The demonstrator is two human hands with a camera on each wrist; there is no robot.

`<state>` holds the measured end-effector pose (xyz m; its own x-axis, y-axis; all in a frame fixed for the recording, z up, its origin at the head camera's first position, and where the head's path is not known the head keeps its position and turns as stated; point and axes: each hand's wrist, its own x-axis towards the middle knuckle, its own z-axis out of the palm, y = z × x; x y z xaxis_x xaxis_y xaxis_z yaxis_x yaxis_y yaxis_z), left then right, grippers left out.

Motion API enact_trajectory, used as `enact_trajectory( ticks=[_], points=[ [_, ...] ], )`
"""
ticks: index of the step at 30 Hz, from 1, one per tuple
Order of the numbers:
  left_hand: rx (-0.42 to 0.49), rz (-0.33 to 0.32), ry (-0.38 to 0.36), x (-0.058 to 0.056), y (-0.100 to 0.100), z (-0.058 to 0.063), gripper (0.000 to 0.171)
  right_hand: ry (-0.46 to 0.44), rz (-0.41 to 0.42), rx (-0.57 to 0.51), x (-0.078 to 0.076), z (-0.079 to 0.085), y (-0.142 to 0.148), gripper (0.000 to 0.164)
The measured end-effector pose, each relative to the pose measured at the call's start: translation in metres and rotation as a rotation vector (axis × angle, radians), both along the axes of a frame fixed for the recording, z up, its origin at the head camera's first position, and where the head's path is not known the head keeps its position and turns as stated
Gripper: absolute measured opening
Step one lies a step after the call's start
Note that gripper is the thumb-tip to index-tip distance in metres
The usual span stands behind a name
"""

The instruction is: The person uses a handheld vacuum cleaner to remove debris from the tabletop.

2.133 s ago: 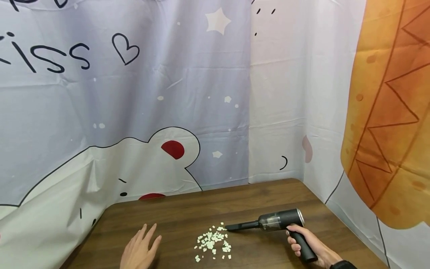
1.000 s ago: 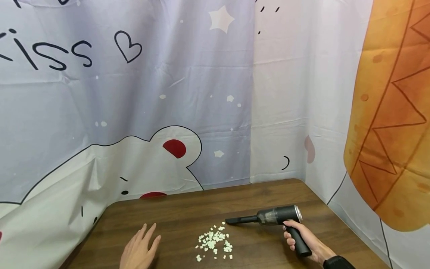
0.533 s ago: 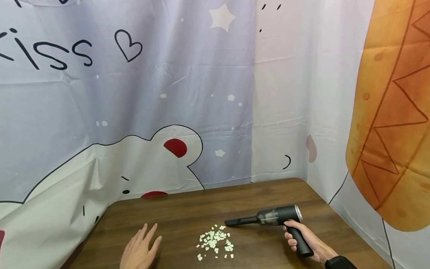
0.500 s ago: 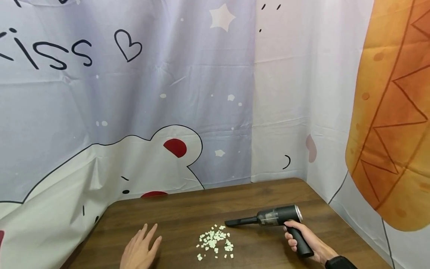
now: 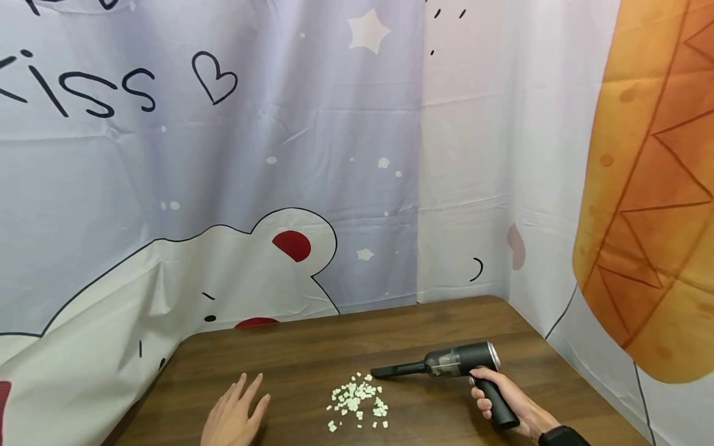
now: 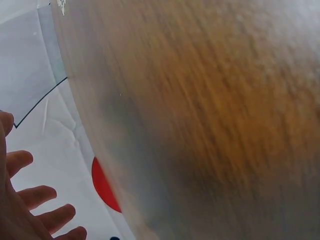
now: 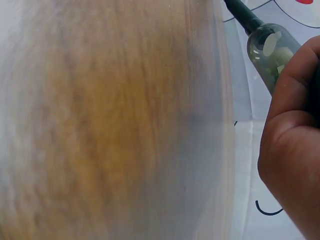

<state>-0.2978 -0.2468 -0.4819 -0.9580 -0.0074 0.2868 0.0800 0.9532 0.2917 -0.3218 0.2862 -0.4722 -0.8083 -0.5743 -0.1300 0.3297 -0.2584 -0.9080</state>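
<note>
My right hand [image 5: 504,396] grips the handle of a black handheld vacuum cleaner [image 5: 471,359], fingers curled round it. Its flat nozzle points left, the tip at the far right edge of a scatter of small pale paper bits [image 5: 352,396]. In the right wrist view, the clear dust cup [image 7: 272,52] shows pale bits inside. Left of the scatter, my left hand [image 5: 234,415] is spread with nothing in it. The left wrist view shows its fingers [image 6: 40,196] apart and loosely bent.
The brown wooden table [image 5: 290,353] has rounded back corners. A printed cloth [image 5: 357,155] hangs behind it and along both sides. A thin dark cord [image 5: 641,396] runs down the cloth on the right, beyond the table's edge.
Two seconds ago the vacuum cleaner was slightly nearer me; it moved a little away, then its nozzle eased slightly left to the bits. The left hand stays about where it was.
</note>
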Motion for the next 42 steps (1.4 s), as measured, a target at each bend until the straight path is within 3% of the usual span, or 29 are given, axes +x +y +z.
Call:
enact_trajectory(
  ticks=[8, 17, 30, 42],
  points=[
    [0.010, 0.017, -0.037, 0.002, -0.003, 0.000, 0.067, -0.015, 0.013, -0.016, -0.001, -0.002, -0.003, 0.023],
    [0.006, 0.003, 0.009, 0.004, -0.005, 0.001, 0.062, -0.026, -0.002, -0.029, -0.008, -0.004, -0.018, 0.022],
    [0.004, 0.036, -0.008, 0.007, -0.012, -0.001, 0.069, -0.026, 0.024, -0.026, -0.016, -0.005, -0.028, 0.022],
    [0.006, 0.048, -0.001, 0.009, -0.016, -0.005, 0.060, 0.014, 0.030, 0.011, -0.015, 0.000, -0.028, 0.022]
  ],
)
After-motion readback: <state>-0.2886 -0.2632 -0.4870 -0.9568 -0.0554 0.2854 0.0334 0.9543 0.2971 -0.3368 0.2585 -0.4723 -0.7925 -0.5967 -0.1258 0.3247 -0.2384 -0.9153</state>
